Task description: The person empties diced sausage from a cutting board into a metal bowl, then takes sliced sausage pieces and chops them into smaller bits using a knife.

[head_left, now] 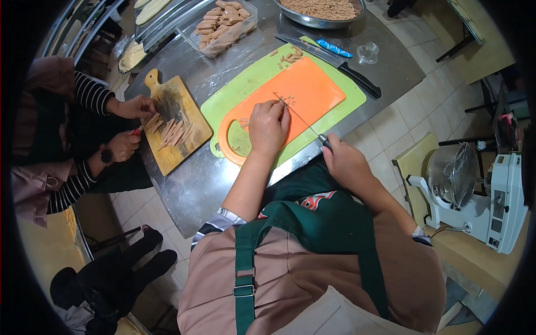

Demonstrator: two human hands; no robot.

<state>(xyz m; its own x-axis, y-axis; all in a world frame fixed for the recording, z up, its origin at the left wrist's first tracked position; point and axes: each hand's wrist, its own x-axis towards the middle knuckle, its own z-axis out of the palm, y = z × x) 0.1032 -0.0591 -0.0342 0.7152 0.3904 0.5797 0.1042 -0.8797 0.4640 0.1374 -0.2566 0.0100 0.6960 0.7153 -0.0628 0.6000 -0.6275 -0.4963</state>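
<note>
My right hand (347, 163) grips the black handle of a knife (304, 121), its blade lying across the orange cutting board (315, 84). My left hand (269, 125) is closed, with curled fingertips pressed on the board beside the blade. Ends of thin sausage strips (244, 121) show at its wrist side; the part under the fingers is hidden. Small diced sausage bits (288, 100) lie by the blade and fingertips. Beneath the orange board is a larger green cutting board (349, 92), with more sausage pieces (291, 57) at its far edge.
A second black-handled knife (360, 80), a blue-patterned handle (334, 48) and a clear lid (367, 53) lie to the right. Behind are a tub of sausages (223, 22) and a metal bowl (329, 22). Leftward, a co-worker's hands (124, 146) work at a wooden board (198, 131).
</note>
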